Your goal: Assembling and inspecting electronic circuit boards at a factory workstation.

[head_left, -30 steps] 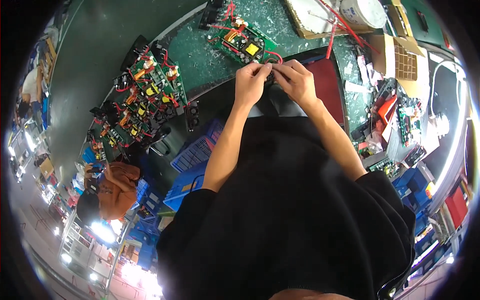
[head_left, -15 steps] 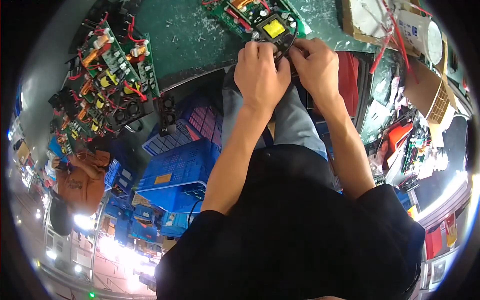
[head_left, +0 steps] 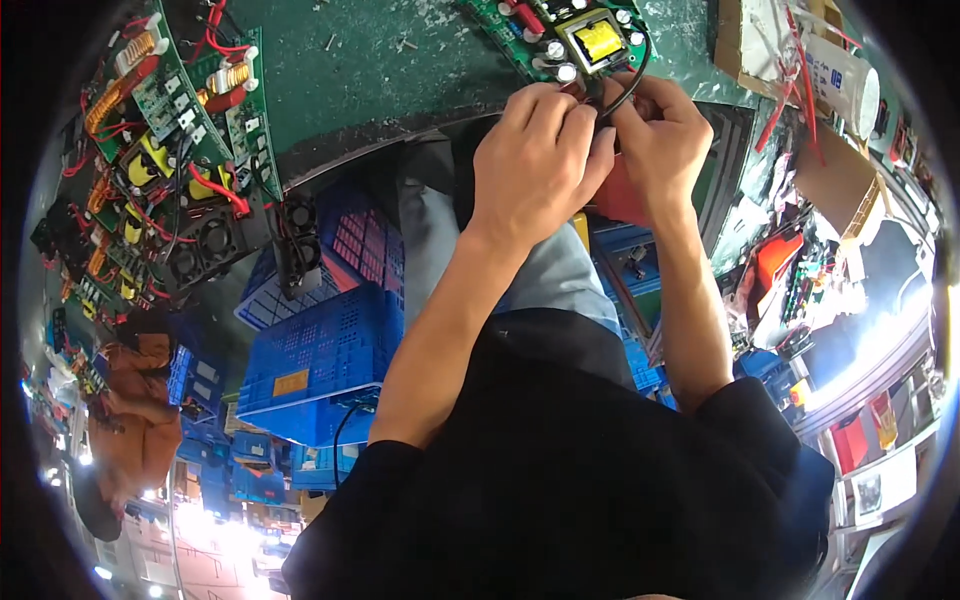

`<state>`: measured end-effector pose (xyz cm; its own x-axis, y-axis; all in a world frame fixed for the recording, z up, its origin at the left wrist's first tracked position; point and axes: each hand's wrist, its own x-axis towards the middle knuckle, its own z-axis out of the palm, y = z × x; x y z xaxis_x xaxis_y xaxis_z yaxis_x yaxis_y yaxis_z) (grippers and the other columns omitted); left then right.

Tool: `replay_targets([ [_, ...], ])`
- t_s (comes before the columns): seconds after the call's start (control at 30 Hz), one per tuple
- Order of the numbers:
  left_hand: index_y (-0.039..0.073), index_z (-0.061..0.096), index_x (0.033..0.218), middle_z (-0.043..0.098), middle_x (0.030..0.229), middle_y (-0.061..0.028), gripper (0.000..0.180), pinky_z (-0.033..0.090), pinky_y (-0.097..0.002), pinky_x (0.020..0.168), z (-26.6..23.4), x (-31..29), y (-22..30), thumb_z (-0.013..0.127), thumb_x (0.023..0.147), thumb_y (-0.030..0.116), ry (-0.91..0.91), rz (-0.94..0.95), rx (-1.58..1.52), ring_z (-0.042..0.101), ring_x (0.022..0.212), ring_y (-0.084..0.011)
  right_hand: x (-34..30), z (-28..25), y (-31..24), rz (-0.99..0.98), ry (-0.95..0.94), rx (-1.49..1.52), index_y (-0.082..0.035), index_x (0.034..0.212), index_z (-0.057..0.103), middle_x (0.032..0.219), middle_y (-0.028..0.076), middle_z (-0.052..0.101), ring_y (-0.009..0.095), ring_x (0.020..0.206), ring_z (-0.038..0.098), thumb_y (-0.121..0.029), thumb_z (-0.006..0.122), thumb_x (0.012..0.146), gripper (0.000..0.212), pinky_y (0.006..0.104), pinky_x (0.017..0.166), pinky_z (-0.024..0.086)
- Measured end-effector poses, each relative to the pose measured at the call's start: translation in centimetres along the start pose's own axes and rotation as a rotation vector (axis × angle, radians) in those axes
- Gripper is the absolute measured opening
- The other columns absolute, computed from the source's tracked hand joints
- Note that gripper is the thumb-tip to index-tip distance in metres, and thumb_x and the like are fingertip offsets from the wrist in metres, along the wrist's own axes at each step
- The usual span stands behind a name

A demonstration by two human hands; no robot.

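A green circuit board with a yellow-topped transformer lies at the table's front edge, its far part cut off by the picture's top. From its right side a black cable curves down to my fingers. My left hand is closed at the board's near edge, thumb toward the right hand; what it pinches is hidden. My right hand has its fingers curled closed around the lower part of the cable. A small dark piece shows between the two hands, too covered to name.
At left stand several circuit boards with red wires and black fans. Blue crates are beside my legs. A cardboard box, red wires and a white cup lie at right. Another person works far left.
The view has turned, so the side boards and crates sit farther left. The board and both my hands appear farther right, and the cable now arcs more openly above my right hand.
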<state>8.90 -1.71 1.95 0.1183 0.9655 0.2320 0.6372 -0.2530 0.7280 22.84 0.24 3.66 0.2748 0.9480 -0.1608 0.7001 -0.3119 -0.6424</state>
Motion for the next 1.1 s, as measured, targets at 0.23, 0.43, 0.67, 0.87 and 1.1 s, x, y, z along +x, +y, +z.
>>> replay_targets([
  [0.23, 0.005, 0.066, 0.085, 0.068, 0.086, -0.006, 0.009, 0.056, -0.0329, 0.074, -0.4, -0.6, -1.0, 0.074, 0.08, 0.008, 0.076, 0.008, -0.121, 0.069, 0.089, -0.0238, -0.5, 0.7, 0.3, -0.099, 0.085, -0.003, -0.001, 0.094, 0.075, 0.069, -0.002, 0.059, 0.002, 0.061, 0.048, -0.015, 0.079, 0.081, 0.02, 0.0201, 0.055, 0.041],
  [0.43, 0.004, 0.066, 0.083, 0.068, 0.085, -0.0065, 0.009, 0.057, -0.0326, 0.074, -0.7, -0.7, -1.3, 0.074, 0.079, 0.007, 0.075, 0.026, -0.16, 0.069, 0.089, -0.0239, -0.1, 0.5, -0.3, -0.152, 0.095, -0.166, -0.002, 0.09, 0.075, 0.066, 0.0, 0.061, 0.004, 0.058, 0.05, -0.018, 0.079, 0.08, 0.02, 0.0221, 0.054, 0.043],
  [0.67, 0.004, 0.066, 0.082, 0.068, 0.084, -0.0066, 0.009, 0.057, -0.0322, 0.074, -0.4, -0.6, -1.6, 0.074, 0.078, 0.005, 0.09, 0.032, -0.161, 0.07, 0.088, -0.0242, 0.9, -0.1, -0.7, -0.21, -0.003, -0.261, -0.002, 0.088, 0.074, 0.066, 0.001, 0.063, 0.005, 0.058, 0.052, -0.023, 0.079, 0.078, 0.024, 0.024, 0.054, 0.044],
  [0.87, 0.008, 0.063, 0.078, 0.065, 0.085, -0.0035, 0.011, 0.055, -0.0303, 0.072, -0.4, -0.4, -1.7, 0.073, 0.079, 0.012, 0.106, 0.082, -0.116, 0.068, 0.092, -0.0204, 1.0, -0.9, -2.8, 0.216, -0.102, -0.029, 0.003, 0.09, 0.074, 0.065, 0.005, 0.065, 0.009, 0.061, 0.057, -0.027, 0.075, 0.08, 0.031, 0.0263, 0.058, 0.047],
  [1.1, 0.003, 0.065, 0.086, 0.066, 0.091, -0.0103, 0.006, 0.054, -0.0377, 0.079, -1.6, -0.2, -0.9, 0.069, 0.085, 0.008, -0.061, 0.057, -0.099, 0.067, 0.094, -0.029, 2.2, -0.5, -0.5, 0.439, -0.219, 0.143, 0.003, 0.084, 0.075, 0.067, 0.006, 0.067, 0.011, 0.061, 0.058, -0.024, 0.079, 0.075, 0.029, 0.0296, 0.057, 0.046],
])
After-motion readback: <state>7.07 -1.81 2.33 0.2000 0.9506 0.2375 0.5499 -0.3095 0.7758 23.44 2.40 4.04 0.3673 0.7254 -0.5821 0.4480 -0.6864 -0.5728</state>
